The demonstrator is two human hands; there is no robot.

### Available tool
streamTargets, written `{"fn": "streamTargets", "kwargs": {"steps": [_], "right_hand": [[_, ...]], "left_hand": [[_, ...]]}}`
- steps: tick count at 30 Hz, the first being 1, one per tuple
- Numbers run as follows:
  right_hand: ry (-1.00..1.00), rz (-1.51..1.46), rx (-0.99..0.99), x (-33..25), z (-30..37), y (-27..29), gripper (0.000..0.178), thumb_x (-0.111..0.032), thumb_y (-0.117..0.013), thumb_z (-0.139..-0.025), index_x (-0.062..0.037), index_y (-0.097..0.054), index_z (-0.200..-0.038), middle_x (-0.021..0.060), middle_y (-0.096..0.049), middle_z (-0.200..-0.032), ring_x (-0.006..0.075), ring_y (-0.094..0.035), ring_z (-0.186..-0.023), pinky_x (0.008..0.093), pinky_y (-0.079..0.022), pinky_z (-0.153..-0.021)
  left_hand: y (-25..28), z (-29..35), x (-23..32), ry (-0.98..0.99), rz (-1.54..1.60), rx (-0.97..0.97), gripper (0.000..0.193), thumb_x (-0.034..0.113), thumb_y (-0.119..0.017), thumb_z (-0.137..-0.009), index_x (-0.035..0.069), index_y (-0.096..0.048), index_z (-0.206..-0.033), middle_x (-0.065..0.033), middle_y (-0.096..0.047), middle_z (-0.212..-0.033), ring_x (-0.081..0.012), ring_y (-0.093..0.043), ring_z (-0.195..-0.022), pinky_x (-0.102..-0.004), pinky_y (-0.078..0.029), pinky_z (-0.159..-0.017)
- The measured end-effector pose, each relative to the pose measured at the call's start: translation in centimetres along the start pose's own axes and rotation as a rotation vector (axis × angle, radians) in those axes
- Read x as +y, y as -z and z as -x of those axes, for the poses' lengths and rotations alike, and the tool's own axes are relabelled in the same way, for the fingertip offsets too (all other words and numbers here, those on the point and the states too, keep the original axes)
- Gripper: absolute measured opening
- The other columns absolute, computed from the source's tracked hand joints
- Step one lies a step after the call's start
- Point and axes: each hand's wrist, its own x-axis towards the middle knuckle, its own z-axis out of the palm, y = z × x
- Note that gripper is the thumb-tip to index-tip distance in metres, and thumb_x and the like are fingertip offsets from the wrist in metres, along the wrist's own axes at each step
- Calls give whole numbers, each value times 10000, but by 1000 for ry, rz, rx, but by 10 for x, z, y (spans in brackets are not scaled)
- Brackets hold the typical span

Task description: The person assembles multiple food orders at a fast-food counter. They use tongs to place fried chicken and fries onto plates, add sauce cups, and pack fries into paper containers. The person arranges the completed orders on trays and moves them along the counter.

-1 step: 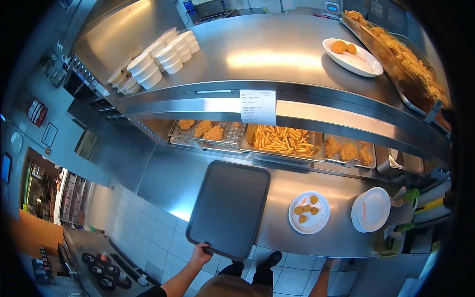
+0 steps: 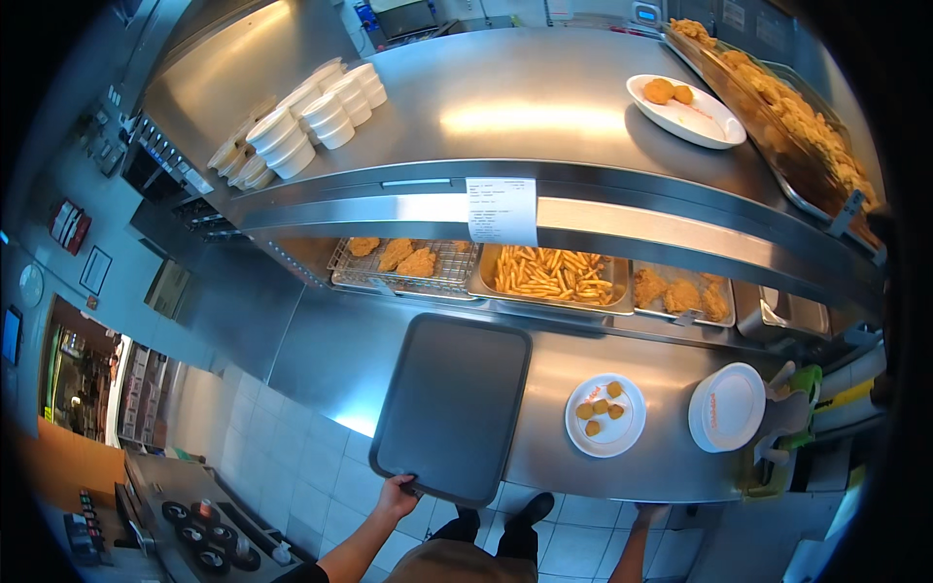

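A dark grey serving tray [image 2: 455, 408] lies over the steel counter, its near end reaching out past the front edge. My left hand [image 2: 397, 496] is closed on the tray's near left corner. Down at the counter's front edge is my right hand [image 2: 652, 512]; its fingers are mostly hidden and too small to make out. To the right of the tray sits a round white plate [image 2: 606, 446] with several small browned, breaded pieces [image 2: 597, 408] on it. Farther right stands a stack of white oval plates [image 2: 726, 408].
Behind the counter are a wire rack [image 2: 345, 260] with fried pieces, a pan of fries [image 2: 549, 275] and a tray of fried chicken [image 2: 680, 293]. The shelf above holds stacked white cups [image 2: 282, 141], an oval plate [image 2: 695, 126] with two round fried pieces, and a hanging paper slip [image 2: 501, 211].
The whole view has shifted very slightly. My left hand stays on the tray, and nothing else has visibly moved.
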Motion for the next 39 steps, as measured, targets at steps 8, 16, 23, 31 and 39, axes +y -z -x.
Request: {"fn": "streamTargets", "kwargs": {"steps": [8, 16, 23, 31, 39], "right_hand": [[228, 135, -25, 88, 206, 153, 479, 63, -444, -866, 28, -386, -1340, 226, -568, -1135, 323, -645, -911, 399, -566, -688], [82, -123, -840, -60, 356, 48, 788, -514, -573, -943, -126, -198, -1518, 159, -647, -1063, 196, -674, -787, 317, -559, -659], [975, 380, 299, -206, 83, 105, 147, -89, -605, -918, -53, -632, -1058, 73, -578, -716, 168, -532, -577, 319, -436, -522], [749, 1254, 209, -239, -113, 161, 285, -251, -705, -837, -88, -627, -1057, 144, -656, -960, 380, -656, -928, 483, -539, -777], [710, 1211, 179, -287, -94, 203, 178, -194, -694, -841, -57, -592, -890, 178, -670, -798, 393, -676, -800, 514, -522, -696]], "left_hand": [[-43, 81, -2, 516, -1196, -458, 623, 446, -559, -964, 37, -447, -1422, -119, -600, -1267, -201, -588, -1111, -349, -528, -899], [-43, 108, -16, 309, -618, -301, 432, 349, -454, -945, 7, -559, -1188, -138, -639, -1054, -223, -631, -919, -397, -523, -717], [-100, 3, -5, -217, -442, -296, 290, 160, -446, -895, -34, -555, -1081, -156, -676, -885, -261, -672, -713, -334, -545, -562], [-171, -80, -6, -375, -186, -77, 416, 155, -491, -958, -33, -411, -1320, -184, -580, -1191, -338, -646, -1017, -391, -562, -873], [-188, -12, -25, -325, -184, -13, 552, 187, -550, -965, -17, -288, -1406, -192, -438, -1316, -347, -591, -1060, -424, -555, -897]]}}
